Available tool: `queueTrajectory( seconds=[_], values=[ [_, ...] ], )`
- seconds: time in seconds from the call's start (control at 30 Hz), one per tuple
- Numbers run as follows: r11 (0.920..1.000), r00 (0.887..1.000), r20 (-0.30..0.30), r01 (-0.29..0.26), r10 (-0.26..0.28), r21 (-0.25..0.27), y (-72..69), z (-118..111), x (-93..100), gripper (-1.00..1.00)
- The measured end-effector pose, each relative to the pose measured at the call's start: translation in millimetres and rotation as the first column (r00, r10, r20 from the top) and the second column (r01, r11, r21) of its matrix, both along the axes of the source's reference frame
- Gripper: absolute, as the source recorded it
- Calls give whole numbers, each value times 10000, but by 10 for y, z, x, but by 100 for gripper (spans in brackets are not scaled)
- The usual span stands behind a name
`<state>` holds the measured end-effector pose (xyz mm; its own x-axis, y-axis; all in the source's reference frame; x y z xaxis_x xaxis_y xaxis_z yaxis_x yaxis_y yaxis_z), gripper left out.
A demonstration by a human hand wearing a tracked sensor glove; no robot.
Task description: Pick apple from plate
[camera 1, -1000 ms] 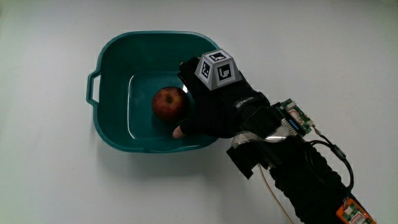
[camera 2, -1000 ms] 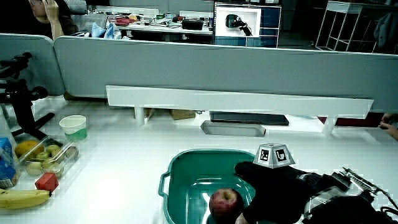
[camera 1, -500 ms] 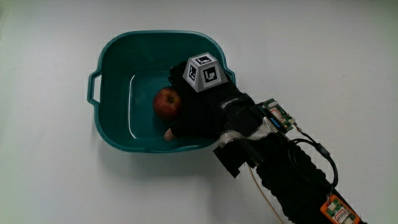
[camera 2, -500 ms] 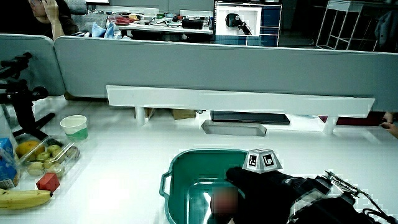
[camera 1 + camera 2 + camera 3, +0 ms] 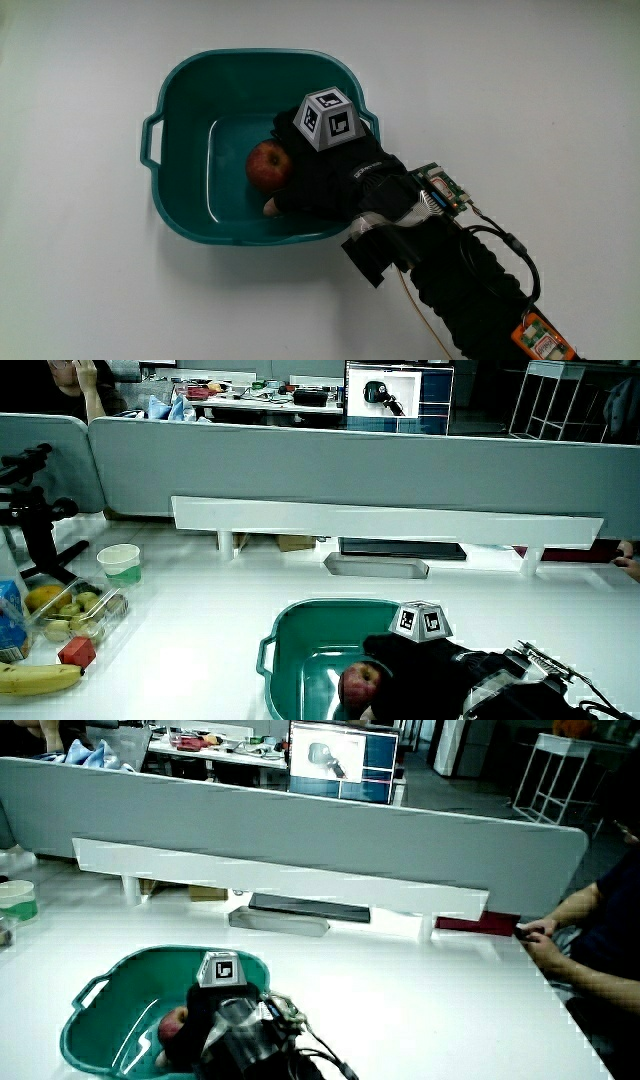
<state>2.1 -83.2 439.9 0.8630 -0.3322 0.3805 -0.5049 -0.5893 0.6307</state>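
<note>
A red apple (image 5: pixel 267 164) lies on the floor of a teal basin (image 5: pixel 180 100) with a small handle on its rim, standing on the white worktop (image 5: pixel 80 290); the task speaks of a plate, but what holds the apple here is this deep basin. The hand (image 5: pixel 330 175), in its black glove with the patterned cube (image 5: pixel 328 119) on its back, reaches down into the basin over the rim, and its forearm (image 5: pixel 460 285) runs from there toward the person, carrying a small green circuit board (image 5: pixel 443 188) and cables. The fingers are curled around the apple, touching it on the side toward the forearm, with one bare fingertip (image 5: pixel 270 207) showing just beside and under the fruit; the apple rests on the basin floor in this grip. In a side view the apple (image 5: pixel 357 683) shows red beside the glove (image 5: pixel 425 665) inside the basin (image 5: pixel 285 650), the cube (image 5: pixel 420 621) standing above the rim. In a side view the apple (image 5: pixel 176 1023) peeps out at the edge of the glove (image 5: pixel 215 1010) inside the basin (image 5: pixel 100 995). Well apart from the basin on the worktop, a side view shows a clear box of fruit (image 5: pixel 75 610), a banana (image 5: pixel 35 678), a small red block (image 5: pixel 74 652) and a pale cup (image 5: pixel 120 564); a grey tray (image 5: pixel 375 566) lies near the low partition (image 5: pixel 380 470)
</note>
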Motion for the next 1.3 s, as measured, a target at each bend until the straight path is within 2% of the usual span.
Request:
queueTrajectory(
  seconds=[0.03,0.07,0.1,0.13,0.4,0.47,0.6,0.67,0.77,0.93,1.3],
  values=[
    [9996,10000,-3,-98,98,-277,-4,33,5,30],
    [9996,9998,117,-128,130,-233,0,18,9,33],
    [9999,10000,-58,-80,79,-143,1,23,6,37],
    [9996,9999,113,-52,55,-268,1,7,3,41],
    [9999,9998,134,115,-116,36,27,3,-22,70],
    [9998,9993,329,185,-188,83,36,-8,-28,78],
    [9993,9994,208,285,-291,252,42,-12,-35,93],
    [9990,9986,401,326,-338,302,51,-35,-32,100],
    [9984,9987,362,355,-371,447,58,-18,-34,100],
    [9979,9974,613,350,-383,550,32,-117,-11,100],
    [9942,9923,1129,386,-500,1007,85,-455,145,100]
  ],
)
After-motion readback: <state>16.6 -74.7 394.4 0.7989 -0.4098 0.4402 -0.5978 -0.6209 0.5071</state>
